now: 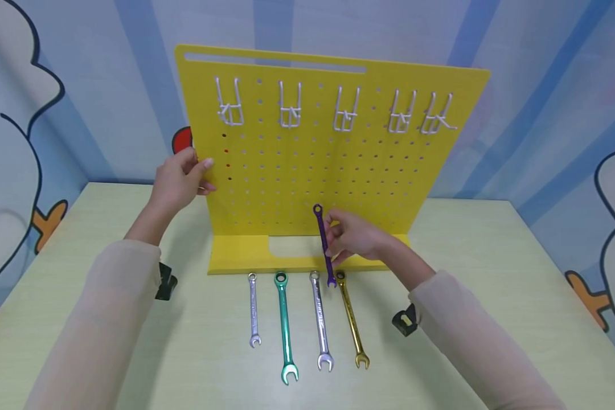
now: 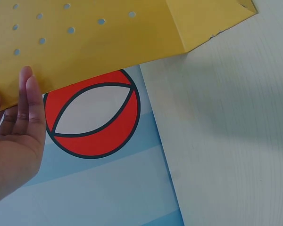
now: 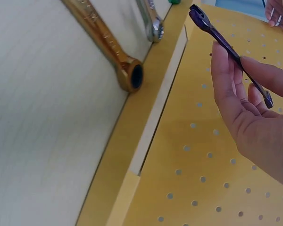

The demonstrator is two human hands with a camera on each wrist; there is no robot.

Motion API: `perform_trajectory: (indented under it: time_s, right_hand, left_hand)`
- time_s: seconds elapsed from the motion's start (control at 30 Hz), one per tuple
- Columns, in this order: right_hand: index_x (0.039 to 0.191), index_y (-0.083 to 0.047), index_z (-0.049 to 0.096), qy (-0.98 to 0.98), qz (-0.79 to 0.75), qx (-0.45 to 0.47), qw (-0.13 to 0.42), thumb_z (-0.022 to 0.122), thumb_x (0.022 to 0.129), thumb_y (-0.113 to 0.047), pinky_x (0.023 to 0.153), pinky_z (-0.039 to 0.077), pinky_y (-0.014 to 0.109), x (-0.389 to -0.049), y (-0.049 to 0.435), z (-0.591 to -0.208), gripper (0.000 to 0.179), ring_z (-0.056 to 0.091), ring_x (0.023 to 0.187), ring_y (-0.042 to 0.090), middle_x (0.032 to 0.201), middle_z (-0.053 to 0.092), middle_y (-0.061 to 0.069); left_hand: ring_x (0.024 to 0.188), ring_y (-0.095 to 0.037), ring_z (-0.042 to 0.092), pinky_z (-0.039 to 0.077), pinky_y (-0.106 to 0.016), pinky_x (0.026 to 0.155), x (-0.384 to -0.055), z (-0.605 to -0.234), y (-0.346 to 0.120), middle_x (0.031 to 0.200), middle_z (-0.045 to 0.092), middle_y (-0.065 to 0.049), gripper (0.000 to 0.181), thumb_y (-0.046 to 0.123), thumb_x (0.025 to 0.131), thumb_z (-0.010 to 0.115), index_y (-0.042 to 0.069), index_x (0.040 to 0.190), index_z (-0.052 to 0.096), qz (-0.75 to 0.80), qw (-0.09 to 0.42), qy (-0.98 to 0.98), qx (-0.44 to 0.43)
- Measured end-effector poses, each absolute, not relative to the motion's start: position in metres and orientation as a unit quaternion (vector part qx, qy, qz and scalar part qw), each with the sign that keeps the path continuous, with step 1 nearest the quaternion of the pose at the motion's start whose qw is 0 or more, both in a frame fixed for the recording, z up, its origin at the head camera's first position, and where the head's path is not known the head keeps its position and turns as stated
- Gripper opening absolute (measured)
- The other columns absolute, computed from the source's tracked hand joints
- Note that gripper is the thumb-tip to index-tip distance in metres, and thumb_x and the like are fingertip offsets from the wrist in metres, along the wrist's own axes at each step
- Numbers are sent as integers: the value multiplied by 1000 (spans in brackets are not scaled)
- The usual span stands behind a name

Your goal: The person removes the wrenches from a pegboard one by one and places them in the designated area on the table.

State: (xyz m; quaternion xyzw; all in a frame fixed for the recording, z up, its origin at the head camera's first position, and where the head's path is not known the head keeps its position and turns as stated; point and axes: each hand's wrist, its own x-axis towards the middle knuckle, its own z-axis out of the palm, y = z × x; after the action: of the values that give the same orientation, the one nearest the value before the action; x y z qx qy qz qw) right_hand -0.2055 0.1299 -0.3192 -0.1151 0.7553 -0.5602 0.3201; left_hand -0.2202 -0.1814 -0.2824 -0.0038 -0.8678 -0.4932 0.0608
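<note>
A purple combination wrench [image 1: 323,236] is pinched between the thumb and fingers of my right hand [image 1: 356,236], nearly upright before the lower part of a yellow pegboard [image 1: 297,199]. In the right wrist view the purple wrench [image 3: 224,44] slants across the fingertips. My left hand [image 1: 178,179] grips the pegboard's left edge, thumb on the front face and other fingers partly hidden behind. Below the board lie a small silver wrench [image 1: 253,313], a green wrench [image 1: 285,327], a larger silver wrench [image 1: 320,322] and a gold wrench [image 1: 352,319], side by side with their ring ends toward the board.
Several white double-prong hooks [image 1: 290,108] line the upper pegboard. Its base [image 1: 238,256] has a rectangular cutout and rests on the pale wooden table [image 1: 195,353]. Behind stands a blue striped wall [image 1: 333,28] with cartoon prints.
</note>
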Motion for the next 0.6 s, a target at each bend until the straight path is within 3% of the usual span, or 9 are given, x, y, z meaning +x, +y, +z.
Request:
perform_trajectory:
  time_s: [0.6]
  right_hand:
    - [96, 1, 39, 777, -515, -76, 353, 54, 77, 19, 66, 55, 48, -195, 165, -345, 31, 61, 70, 26, 73, 48, 12]
  left_hand:
    - [72, -18, 67, 54, -20, 61, -221, -283, -182, 89, 54, -15, 31, 32, 94, 48, 2, 92, 41, -486, 60, -872, 0]
